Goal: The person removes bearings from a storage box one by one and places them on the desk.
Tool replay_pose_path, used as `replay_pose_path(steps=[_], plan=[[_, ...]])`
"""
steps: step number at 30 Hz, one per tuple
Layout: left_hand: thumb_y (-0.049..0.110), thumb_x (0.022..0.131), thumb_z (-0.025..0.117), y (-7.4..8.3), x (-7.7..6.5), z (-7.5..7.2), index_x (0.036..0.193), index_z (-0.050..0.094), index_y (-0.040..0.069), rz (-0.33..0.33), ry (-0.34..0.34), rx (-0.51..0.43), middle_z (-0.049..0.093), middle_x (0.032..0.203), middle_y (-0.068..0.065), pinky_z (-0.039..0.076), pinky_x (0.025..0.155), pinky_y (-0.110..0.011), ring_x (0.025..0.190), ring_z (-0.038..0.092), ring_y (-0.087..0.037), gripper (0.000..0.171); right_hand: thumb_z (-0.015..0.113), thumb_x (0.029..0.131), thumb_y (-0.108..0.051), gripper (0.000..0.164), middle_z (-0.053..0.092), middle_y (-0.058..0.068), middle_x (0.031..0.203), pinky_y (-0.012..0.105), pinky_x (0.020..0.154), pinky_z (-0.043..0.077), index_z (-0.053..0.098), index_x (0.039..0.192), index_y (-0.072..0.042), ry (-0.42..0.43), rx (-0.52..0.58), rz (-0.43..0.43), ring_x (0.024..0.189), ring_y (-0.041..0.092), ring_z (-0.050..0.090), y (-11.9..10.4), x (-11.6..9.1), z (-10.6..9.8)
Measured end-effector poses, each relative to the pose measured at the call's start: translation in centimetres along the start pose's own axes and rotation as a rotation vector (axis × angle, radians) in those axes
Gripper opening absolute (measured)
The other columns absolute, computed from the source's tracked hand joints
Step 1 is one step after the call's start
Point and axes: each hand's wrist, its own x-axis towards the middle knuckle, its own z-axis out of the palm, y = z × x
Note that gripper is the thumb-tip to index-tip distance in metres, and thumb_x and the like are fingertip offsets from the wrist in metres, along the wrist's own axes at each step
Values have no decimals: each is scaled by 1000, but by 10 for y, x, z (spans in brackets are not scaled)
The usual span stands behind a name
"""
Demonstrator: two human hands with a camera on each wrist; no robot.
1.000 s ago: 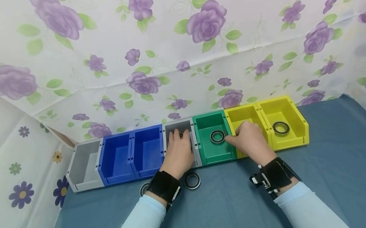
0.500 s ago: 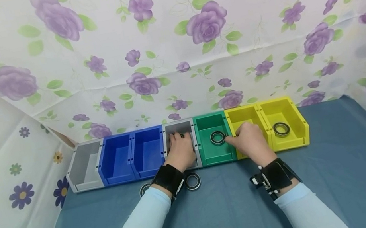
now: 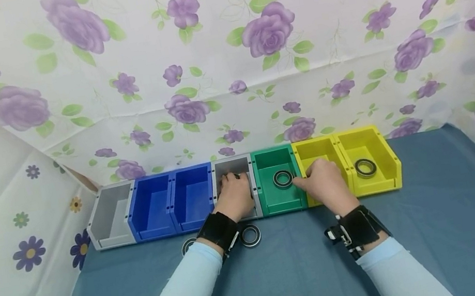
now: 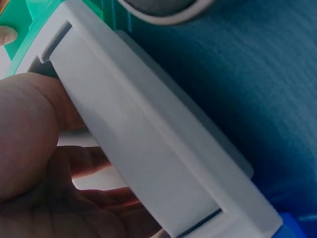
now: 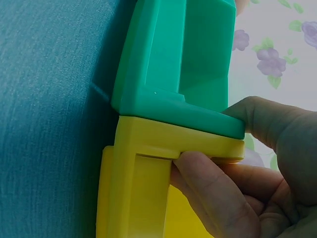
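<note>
My left hand reaches down into the middle grey bin. Its curled fingers hold a bearing, of which only a dark edge shows beside the fingertips. In the left wrist view the bin's front lip hides the fingertips, with the thumb reaching in behind it. My right hand pinches the adjoining side walls of the green bin and the left yellow bin, thumb on the green side and fingers on the yellow. Another bearing lies in the green bin.
Two bearings lie on the blue cloth before the bins, one by the left wrist, the other partly under the sleeve. The right yellow bin holds a bearing. Two blue bins and a grey bin continue the row leftward.
My left hand has moved slightly right and deeper into the grey bin, its fingers curling more around the bearing there. My right hand has stayed in place.
</note>
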Motion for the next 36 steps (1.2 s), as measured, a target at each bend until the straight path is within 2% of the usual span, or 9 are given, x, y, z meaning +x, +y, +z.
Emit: replay_pose_path(steps=[4, 8, 11, 14, 16, 20, 24, 29, 36], plan=[[25, 83, 64, -1, -1, 0, 136, 41, 4, 11, 7, 8, 39, 128, -26, 36, 96, -44, 121, 36, -41, 62, 67, 82, -42, 49, 32, -3, 47, 25, 39, 27, 43, 52, -11, 0, 1, 2, 40, 14, 36, 0, 0, 0], [26, 82, 65, -1, -1, 3, 135, 42, 2, 32, 39, 48, 44, 120, -23, 45, 86, -40, 111, 43, -35, 62, 67, 82, -42, 49, 32, -3, 47, 25, 39, 27, 43, 53, -11, -1, 0, 3, 40, 14, 36, 0, 0, 0], [24, 82, 64, -2, -2, 5, 124, 53, 1, 47, 61, 80, 46, 112, -20, 49, 75, -36, 103, 46, -32, 50, 67, 82, -42, 49, 32, -3, 47, 25, 39, 27, 43, 52, -12, -3, -1, 2, 40, 14, 36, 0, 0, 0], [16, 83, 62, -1, -4, 3, 105, 63, 2, 78, 78, 108, 47, 103, -17, 49, 69, -33, 95, 47, -29, 26, 67, 82, -42, 49, 32, -3, 47, 25, 39, 27, 43, 52, -12, -4, 0, -1, 40, 14, 36, 0, 0, 0], [10, 83, 61, -1, -6, 1, 96, 66, 3, 104, 85, 124, 50, 100, -16, 48, 71, -34, 93, 47, -28, 16, 67, 82, -42, 49, 32, -3, 47, 25, 39, 27, 43, 52, -11, -2, -2, -4, 40, 14, 36, 0, 0, 0], [5, 81, 61, -1, -10, -3, 90, 67, 4, 143, 107, 174, 56, 90, -13, 46, 76, -36, 87, 49, -27, 11, 67, 82, -42, 49, 32, -3, 46, 25, 38, 27, 43, 52, -11, 1, 1, -6, 39, 14, 36, 1, 0, 0], [7, 80, 62, -1, -11, -5, 84, 67, 6, 151, 108, 204, 62, 79, -9, 44, 72, -39, 79, 56, -25, 7, 67, 82, -42, 49, 33, -3, 46, 25, 38, 27, 43, 52, -11, 2, 5, -9, 39, 14, 36, 1, -1, -1], [6, 82, 59, -2, -10, -4, 81, 66, 7, 137, 94, 180, 63, 76, -8, 45, 67, -40, 73, 59, -25, 7, 67, 82, -43, 49, 32, -3, 46, 25, 38, 27, 44, 52, -11, 8, 1, -19, 39, 14, 36, 1, -1, 0], [8, 80, 62, -4, -13, -4, 82, 64, 8, 151, 108, 132, 62, 76, -7, 44, 71, -40, 74, 58, -24, 3, 66, 82, -44, 50, 31, -3, 46, 24, 38, 25, 43, 52, -11, 18, -2, -22, 39, 14, 34, 3, 0, 0]])
